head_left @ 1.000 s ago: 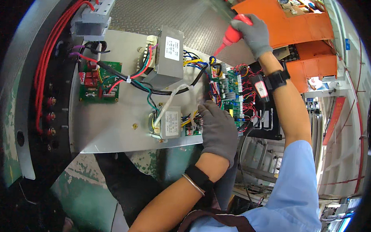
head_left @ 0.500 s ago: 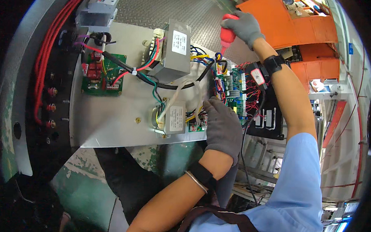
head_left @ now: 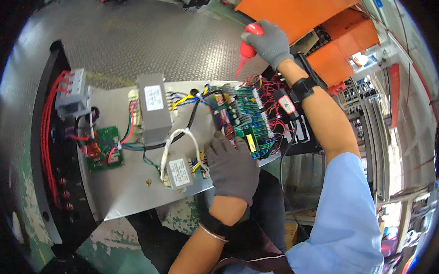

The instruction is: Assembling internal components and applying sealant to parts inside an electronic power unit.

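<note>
My right hand, in a grey glove, is closed around a red squeeze bottle. The bottle is tipped with its thin nozzle downward, above the plate's far edge and apart from the wiring. My left hand, also gloved, has its fingers bent over a bundle of coloured wires beside a green circuit board; its fingertips are partly hidden. These parts sit on a metal mounting plate, together with a large grey transformer and a smaller labelled transformer.
A black side panel with red cables and a grey breaker block stands at the left. Nearby is a small green board. Orange cabinets stand beyond a patterned metal surface. A black cable hangs at the right.
The bottle's nozzle has come away from the wiring at the plate's far edge. My view has shifted, showing more of the far surface. My left hand stays by the wire bundle.
</note>
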`<state>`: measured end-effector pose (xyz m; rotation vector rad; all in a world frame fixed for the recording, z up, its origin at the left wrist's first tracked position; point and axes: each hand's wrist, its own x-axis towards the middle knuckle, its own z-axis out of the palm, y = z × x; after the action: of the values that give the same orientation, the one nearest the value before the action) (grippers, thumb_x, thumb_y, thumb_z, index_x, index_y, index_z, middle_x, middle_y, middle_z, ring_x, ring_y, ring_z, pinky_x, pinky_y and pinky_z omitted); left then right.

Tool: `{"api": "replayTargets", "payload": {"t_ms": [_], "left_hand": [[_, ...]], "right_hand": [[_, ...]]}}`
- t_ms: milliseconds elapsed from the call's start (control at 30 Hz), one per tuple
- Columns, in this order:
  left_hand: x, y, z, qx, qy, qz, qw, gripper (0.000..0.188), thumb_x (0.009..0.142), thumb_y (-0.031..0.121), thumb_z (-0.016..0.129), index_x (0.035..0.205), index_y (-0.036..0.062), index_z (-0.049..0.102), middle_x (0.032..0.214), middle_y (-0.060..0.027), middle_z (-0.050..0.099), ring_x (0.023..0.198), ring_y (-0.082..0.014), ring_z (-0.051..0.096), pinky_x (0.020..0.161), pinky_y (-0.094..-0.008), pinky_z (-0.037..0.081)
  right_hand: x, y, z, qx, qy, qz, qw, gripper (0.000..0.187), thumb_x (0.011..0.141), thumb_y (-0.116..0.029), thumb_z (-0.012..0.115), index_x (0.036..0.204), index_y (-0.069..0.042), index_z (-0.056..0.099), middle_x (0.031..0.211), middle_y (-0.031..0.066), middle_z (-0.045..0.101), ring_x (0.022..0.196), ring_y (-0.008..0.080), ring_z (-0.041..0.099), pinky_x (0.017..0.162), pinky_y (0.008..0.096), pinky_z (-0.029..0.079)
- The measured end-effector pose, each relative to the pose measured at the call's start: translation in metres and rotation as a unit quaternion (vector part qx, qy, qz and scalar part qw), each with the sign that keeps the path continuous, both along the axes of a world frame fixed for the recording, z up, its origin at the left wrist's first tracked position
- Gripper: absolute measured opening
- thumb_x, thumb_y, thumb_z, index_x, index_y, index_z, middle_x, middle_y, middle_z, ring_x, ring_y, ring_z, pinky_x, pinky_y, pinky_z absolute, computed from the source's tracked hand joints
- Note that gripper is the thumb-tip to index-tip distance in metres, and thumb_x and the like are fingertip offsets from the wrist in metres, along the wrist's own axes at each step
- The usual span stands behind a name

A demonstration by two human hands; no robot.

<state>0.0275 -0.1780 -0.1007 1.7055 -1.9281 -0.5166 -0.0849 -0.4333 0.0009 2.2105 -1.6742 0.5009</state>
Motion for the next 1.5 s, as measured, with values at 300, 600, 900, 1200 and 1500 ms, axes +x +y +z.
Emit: {"api": "replayTargets", "payload": {"t_ms": [300,600,900,1200,1500], "left_hand": [[0.003,-0.003,0.008,0.004,-0.028,-0.025,0.999,0.060,0.078,0.038,0.064,0.121,-0.0009,0.051,0.126,-0.0286,0.046,0.117,-0.0402,0.044,0.100,-0.0509,0.032],[0.005,-0.005,0.010,0.007,-0.005,-0.042,0.999,0.057,0.077,0.036,0.064,0.117,-0.0026,0.052,0.123,-0.0292,0.046,0.114,-0.0395,0.043,0.099,-0.0515,0.030],[0.006,-0.005,0.009,-0.031,-0.022,-0.034,0.999,0.054,0.075,0.034,0.067,0.115,0.0002,0.054,0.115,-0.0246,0.050,0.108,-0.0372,0.049,0.092,-0.0479,0.038],[0.005,-0.005,0.008,-0.026,-0.027,-0.032,0.999,0.055,0.075,0.035,0.067,0.115,0.0001,0.055,0.115,-0.0242,0.051,0.108,-0.0370,0.049,0.092,-0.0477,0.038],[0.006,-0.005,0.011,0.001,-0.012,-0.044,0.999,0.054,0.077,0.037,0.065,0.115,0.0002,0.055,0.117,-0.0259,0.048,0.109,-0.0362,0.045,0.097,-0.0477,0.032]], "right_hand": [[-0.024,-0.016,-0.025,0.057,-0.023,-0.063,0.996,0.061,0.070,-0.056,0.064,0.105,-0.006,0.063,0.104,0.0188,0.063,0.097,0.0367,0.061,0.084,0.0415,0.048],[-0.028,-0.023,-0.031,0.078,-0.008,-0.078,0.994,0.056,0.070,-0.051,0.064,0.101,-0.005,0.066,0.101,0.0189,0.064,0.094,0.0361,0.062,0.084,0.0416,0.049],[-0.029,-0.022,-0.026,0.053,0.011,-0.068,0.996,0.052,0.071,-0.046,0.062,0.104,-0.006,0.066,0.101,0.0180,0.065,0.094,0.0367,0.062,0.084,0.0411,0.049],[-0.042,-0.018,-0.031,0.071,-0.014,-0.058,0.996,0.059,0.070,-0.052,0.065,0.106,-0.005,0.064,0.104,0.0202,0.063,0.096,0.0369,0.061,0.085,0.0420,0.048],[-0.048,-0.019,-0.015,0.052,-0.112,-0.025,0.992,0.061,0.068,-0.057,0.066,0.102,-0.006,0.065,0.096,0.0203,0.065,0.093,0.0367,0.062,0.083,0.0421,0.048]]}}
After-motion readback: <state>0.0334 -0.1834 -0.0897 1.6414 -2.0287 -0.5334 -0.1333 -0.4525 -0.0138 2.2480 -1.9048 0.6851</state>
